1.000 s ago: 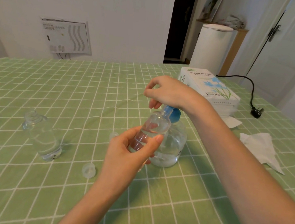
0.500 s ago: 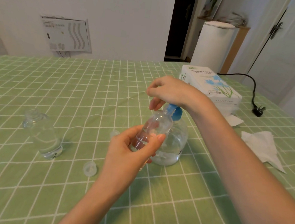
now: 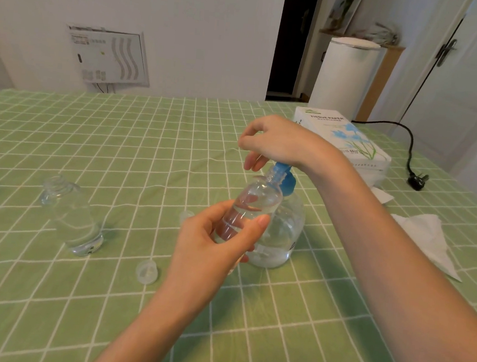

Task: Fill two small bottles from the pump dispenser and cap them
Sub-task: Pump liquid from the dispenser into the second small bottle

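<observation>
**Green table, bottle at spout**

White walls and a dark doorway back my table's green checked cloth (image 3: pixel 118 156). A tissue paper box (image 3: pixel 347 141) lies right. The pump dispenser (image 3: pixel 287 231) stands mid-table, a second bottle (image 3: pixel 72 218) upright well to its left, and a cap (image 3: pixel 146 272) nearer me. My left hand (image 3: pixel 210 253) grips a tilted small bottle (image 3: pixel 254 202), mouth at the blue spout (image 3: pixel 278 171). My right hand (image 3: pixel 278 144) rests atop the dispenser, fingers loosely bent, holding nothing.

Tablecloth (image 3: pixel 119 147) is showing green with a white grid. Pump (image 3: pixel 285 177) is showing blue. Left bottle (image 3: pixel 70 215) and centre bottle (image 3: pixel 254 202) are showing clear. Tissue box (image 3: pixel 347 138) is showing white with blue flower print.
</observation>
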`<state>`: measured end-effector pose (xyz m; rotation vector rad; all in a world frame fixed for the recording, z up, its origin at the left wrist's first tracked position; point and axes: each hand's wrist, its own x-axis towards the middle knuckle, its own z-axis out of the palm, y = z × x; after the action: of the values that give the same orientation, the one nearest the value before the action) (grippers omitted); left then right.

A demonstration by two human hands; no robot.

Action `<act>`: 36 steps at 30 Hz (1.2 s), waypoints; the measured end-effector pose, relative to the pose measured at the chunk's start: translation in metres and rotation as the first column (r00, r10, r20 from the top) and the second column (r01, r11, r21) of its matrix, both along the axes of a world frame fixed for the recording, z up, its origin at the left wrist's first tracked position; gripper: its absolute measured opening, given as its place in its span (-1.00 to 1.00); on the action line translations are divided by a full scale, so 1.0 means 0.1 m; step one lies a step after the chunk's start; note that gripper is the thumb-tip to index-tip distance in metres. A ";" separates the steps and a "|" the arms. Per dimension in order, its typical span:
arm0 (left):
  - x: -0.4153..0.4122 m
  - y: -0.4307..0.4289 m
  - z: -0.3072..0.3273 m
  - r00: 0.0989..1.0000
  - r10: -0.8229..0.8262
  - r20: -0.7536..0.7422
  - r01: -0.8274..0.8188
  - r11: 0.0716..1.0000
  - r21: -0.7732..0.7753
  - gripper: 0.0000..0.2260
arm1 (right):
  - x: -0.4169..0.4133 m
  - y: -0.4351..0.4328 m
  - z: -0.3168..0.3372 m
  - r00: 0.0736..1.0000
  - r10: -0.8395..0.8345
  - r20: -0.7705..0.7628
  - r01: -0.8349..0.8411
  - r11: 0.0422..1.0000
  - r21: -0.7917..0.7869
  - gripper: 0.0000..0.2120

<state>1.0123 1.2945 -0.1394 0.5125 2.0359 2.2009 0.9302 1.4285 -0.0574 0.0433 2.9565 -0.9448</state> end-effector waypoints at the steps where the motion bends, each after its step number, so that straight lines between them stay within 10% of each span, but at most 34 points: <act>1: 0.00 0.00 0.00 1.000 -0.003 0.001 0.003 1.000 -0.003 -0.72 | 0.00 0.01 -0.01 1.000 0.004 -0.002 -0.004 1.000 -0.002 -0.81; 36: 0.00 0.01 0.00 1.000 0.005 0.018 -0.006 1.000 0.006 -0.72 | -0.01 0.03 -0.02 0.999 0.017 -0.035 -0.017 1.000 -0.008 -0.81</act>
<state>1.0126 1.2960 -0.1395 0.4859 2.0248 2.2069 0.9293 1.4319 -0.0595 0.0017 2.9795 -0.9657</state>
